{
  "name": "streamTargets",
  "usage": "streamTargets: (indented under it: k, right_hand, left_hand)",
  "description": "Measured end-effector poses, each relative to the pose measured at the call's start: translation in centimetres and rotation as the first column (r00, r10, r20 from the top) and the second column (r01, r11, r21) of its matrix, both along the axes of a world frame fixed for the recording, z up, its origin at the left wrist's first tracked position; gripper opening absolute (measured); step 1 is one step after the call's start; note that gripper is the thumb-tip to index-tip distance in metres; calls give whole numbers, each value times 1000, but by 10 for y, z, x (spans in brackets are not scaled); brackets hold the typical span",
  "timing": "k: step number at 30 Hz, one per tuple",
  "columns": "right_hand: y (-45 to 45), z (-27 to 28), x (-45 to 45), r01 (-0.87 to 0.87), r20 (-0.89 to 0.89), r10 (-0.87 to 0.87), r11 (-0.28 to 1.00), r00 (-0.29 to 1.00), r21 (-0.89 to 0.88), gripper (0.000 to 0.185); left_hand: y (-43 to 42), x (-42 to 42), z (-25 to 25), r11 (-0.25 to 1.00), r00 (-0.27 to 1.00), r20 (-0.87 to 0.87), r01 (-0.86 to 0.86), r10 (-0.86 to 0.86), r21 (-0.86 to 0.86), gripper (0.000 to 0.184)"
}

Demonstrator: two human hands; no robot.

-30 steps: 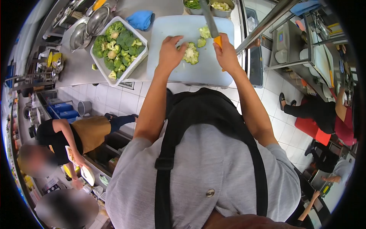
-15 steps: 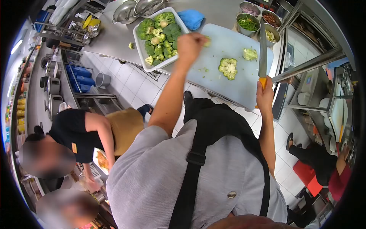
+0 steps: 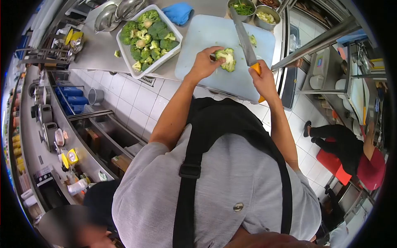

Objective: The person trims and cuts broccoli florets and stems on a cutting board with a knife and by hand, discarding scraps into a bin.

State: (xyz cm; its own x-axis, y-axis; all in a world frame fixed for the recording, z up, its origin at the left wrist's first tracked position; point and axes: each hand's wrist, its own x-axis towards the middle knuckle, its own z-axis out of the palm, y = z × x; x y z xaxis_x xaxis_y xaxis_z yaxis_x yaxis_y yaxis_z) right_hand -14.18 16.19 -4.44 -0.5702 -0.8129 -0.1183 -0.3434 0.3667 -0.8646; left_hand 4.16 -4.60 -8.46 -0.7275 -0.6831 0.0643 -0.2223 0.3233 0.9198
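A light cutting board (image 3: 198,39) lies on the steel counter. My left hand (image 3: 204,64) has its fingers and thumb on the edge of a cut broccoli piece (image 3: 228,62), which rests on the board with its pale cut side up. My right hand (image 3: 263,81) is closed round the orange handle of a large knife (image 3: 245,41). The blade points away from me, to the right of the broccoli piece. Beyond the blade lies a smaller green piece (image 3: 252,40), partly hidden. A white tray (image 3: 162,62) full of broccoli florets stands left of the board.
A blue cloth (image 3: 178,13) lies behind the tray, near metal strainers (image 3: 106,18). Metal containers of chopped green vegetables (image 3: 242,9) and pale pieces (image 3: 266,17) stand behind the board. One person (image 3: 347,142) is at the right; another (image 3: 99,206) is at the lower left.
My left hand has moved from beside the tray to the broccoli piece, letting go of a small green bit. My knife hand is nearer the piece. The co-worker holding a plate has left view.
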Motion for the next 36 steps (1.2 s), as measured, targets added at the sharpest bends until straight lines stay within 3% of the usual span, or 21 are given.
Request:
streamTargets:
  k: [1,4,8,14,16,20,26,31,36]
  right_hand:
    - [1,5,1,-2,2,2,1000,1000,11,38]
    - [6,12,3,-8,23,6,999,1000,53,36]
    - [12,6,1,-20,41,17,997,999,73,33]
    - [15,10,6,-50,75,45,996,996,78,32]
    - [14,20,10,-65,142,48,991,989,114,32]
    - [11,27,18,-88,103,77,991,992,103,32]
    - [4,34,23,-150,17,149,980,989,127,32]
    - [1,11,22,-146,-221,150,989,964,35,32]
    - [0,3,19,-54,-221,57,998,974,21,37]
  left_hand:
    - [1,-7,1,997,999,-42,-5,8,82,36]
    - [2,-11,11,989,993,16,-122,121,87,35]
    - [1,-15,4,976,979,-49,-190,196,106,29]
    - [10,-19,-17,957,960,-83,-276,269,-88,27]
    - [11,-20,-15,957,959,-101,-275,266,-91,28]
    - [12,-19,-11,952,962,-76,-272,263,-141,32]
    - [15,-21,0,955,945,-155,-295,288,-21,50]
    - [1,-27,-4,976,977,-78,-205,199,-79,73]
    - [0,-34,4,972,983,25,-175,181,-154,83]
